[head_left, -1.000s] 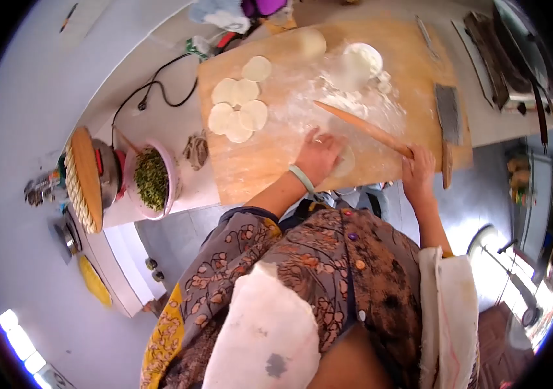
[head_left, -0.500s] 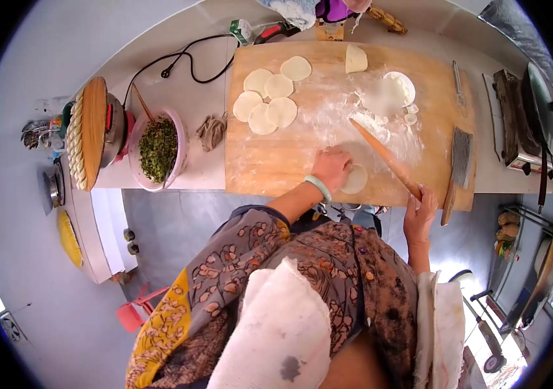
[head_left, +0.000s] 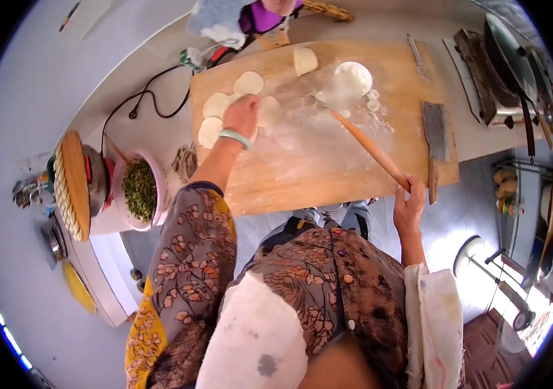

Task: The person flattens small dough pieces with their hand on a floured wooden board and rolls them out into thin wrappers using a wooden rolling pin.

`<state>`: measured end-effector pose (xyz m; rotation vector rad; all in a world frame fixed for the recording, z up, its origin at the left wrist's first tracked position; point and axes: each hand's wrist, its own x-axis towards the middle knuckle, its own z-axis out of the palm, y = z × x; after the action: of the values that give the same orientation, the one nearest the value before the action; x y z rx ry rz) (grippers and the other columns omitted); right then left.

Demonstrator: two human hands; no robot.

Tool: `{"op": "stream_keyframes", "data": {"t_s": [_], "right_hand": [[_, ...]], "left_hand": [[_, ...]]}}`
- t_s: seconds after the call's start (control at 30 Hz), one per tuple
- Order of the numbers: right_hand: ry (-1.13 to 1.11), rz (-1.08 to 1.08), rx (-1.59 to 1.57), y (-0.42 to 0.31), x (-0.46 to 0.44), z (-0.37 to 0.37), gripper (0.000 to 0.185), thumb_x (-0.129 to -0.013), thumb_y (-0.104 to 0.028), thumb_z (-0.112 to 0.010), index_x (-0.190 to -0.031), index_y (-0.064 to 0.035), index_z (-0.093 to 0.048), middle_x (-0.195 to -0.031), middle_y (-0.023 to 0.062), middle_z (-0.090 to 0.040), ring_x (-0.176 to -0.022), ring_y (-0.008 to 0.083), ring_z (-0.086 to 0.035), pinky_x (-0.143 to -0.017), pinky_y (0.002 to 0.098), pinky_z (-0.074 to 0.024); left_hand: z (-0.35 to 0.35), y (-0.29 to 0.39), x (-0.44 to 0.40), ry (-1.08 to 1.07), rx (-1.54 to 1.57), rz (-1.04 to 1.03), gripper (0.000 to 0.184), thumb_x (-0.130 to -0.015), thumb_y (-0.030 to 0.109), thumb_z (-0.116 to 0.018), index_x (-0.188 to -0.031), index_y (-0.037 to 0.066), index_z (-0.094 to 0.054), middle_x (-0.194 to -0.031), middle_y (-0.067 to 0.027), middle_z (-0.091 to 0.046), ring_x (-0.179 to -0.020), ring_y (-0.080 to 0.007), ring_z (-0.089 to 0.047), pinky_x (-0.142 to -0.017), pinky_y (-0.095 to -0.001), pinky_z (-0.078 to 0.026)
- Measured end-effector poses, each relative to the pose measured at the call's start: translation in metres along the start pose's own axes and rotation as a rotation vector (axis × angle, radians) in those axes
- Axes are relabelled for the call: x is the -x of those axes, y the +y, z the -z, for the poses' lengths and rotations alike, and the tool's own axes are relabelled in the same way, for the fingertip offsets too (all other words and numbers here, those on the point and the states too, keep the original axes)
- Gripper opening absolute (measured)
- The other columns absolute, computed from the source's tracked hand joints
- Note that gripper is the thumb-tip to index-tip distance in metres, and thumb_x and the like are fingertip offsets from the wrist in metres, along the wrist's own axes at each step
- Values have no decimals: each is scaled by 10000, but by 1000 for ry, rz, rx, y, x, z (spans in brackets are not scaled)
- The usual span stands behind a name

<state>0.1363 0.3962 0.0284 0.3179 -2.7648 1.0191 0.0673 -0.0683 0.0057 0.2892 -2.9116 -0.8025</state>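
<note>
My left hand (head_left: 241, 115) is over the cluster of round, thin dough wrappers (head_left: 210, 131) at the left of the floured wooden board (head_left: 328, 185). Its fingers are curled and partly hidden, with one dough wrapper (head_left: 267, 111) at their right side. Some of the other wrappers are covered by the hand. In my right hand (head_left: 410, 202) is a tapered wooden rolling pin (head_left: 370, 148), gripped by its near end, its far tip slanting up-left toward the scattered flour.
Along the board are a dough piece (head_left: 304, 61), a flour bowl (head_left: 362, 72), small dough pieces (head_left: 372, 100) and a cleaver (head_left: 435, 133). To the left stands a bowl of chopped green filling (head_left: 140, 191) near a cloth (head_left: 184, 162). A stove with a pan (head_left: 508, 55) is at right.
My left hand has moved up and left from the board's near edge to the wrapper cluster, and the wrapper beside it there has moved too. My right hand still holds the rolling pin. The view has shifted.
</note>
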Motion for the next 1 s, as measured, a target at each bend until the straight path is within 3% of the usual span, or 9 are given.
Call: {"op": "stream_keyframes", "data": {"t_s": [0.1, 0.2, 0.33, 0.53, 0.7, 0.8, 0.83, 0.93, 1.0], "right_hand": [[32, -83, -21, 4, 2, 2, 290, -888, -28, -632, -1172, -3, -584, -1086, 183, -620, -1015, 385, -580, -896, 446, -462], [78, -115, -71, 2, -1, 3, 272, -904, -35, -629, -1169, 4, -578, -1082, 178, -620, -993, 378, -588, -875, 431, -477], [75, -170, -111, 3, -6, 3, 276, -917, -40, -625, -1184, 8, -573, -1085, 172, -621, -985, 361, -599, -865, 414, -485], [52, -216, -171, -2, -13, 5, 289, -918, -36, -626, -1198, 11, -576, -1090, 171, -621, -994, 336, -609, -875, 392, -491], [68, -238, -189, 3, -8, 9, 295, -905, -25, -631, -1193, 15, -581, -1069, 179, -620, -985, 344, -612, -869, 395, -494], [89, -210, -138, 12, -3, 9, 299, -896, -20, -635, -1188, 17, -580, -1047, 182, -619, -967, 351, -611, -861, 400, -495], [97, -206, -149, 14, -3, 9, 299, -895, -21, -636, -1187, 17, -580, -1043, 183, -618, -964, 353, -610, -861, 402, -494], [100, -198, -174, 14, -3, 9, 300, -892, -24, -639, -1184, 16, -581, -1036, 186, -618, -960, 358, -609, -859, 405, -493], [90, -191, -175, 11, -5, 9, 301, -891, -25, -639, -1183, 15, -582, -1037, 187, -618, -963, 360, -611, -858, 406, -493]], "left_hand": [[2, -18, -11, 25, -52, 91, 300, -905, 138, -601, -1197, 78, -637, -1234, -184, -642, -1087, -374, -629, -930, -442, -522], [-11, -9, 1, 170, -181, -132, 363, -890, 118, -615, -1247, 53, -612, -1323, -182, -595, -1186, -368, -587, -1002, -429, -498], [-37, 38, 0, -62, 14, -154, 429, -885, 108, -616, -1310, 66, -580, -1415, -193, -525, -1291, -370, -513, -1056, -442, -459], [-65, 109, -35, -282, -50, -275, 465, -906, 77, -549, -1371, 79, -539, -1504, -177, -420, -1314, -366, -485, -1089, -419, -422], [-63, 124, -45, -320, -172, -289, 368, -902, 114, -564, -1264, 55, -586, -1213, -184, -624, -1149, -377, -563, -1002, -458, -461], [-53, 126, -27, -345, -230, -187, 360, -892, 196, -579, -1217, 49, -625, -1194, -183, -633, -1144, -356, -584, -973, -450, -480], [-57, 116, -19, -246, -183, -219, 374, -869, 266, -627, -1171, 46, -637, -1127, -172, -635, -1075, -363, -601, -932, -447, -492], [-48, 104, 1, -316, -96, -30, 403, -843, 316, -692, -1136, 40, -661, -1040, -157, -648, -962, -324, -622, -848, -412, -506], [-45, 100, 16, -275, -104, -18, 398, -824, 342, -726, -1079, 40, -676, -961, -129, -643, -880, -290, -628, -778, -395, -508]]}}
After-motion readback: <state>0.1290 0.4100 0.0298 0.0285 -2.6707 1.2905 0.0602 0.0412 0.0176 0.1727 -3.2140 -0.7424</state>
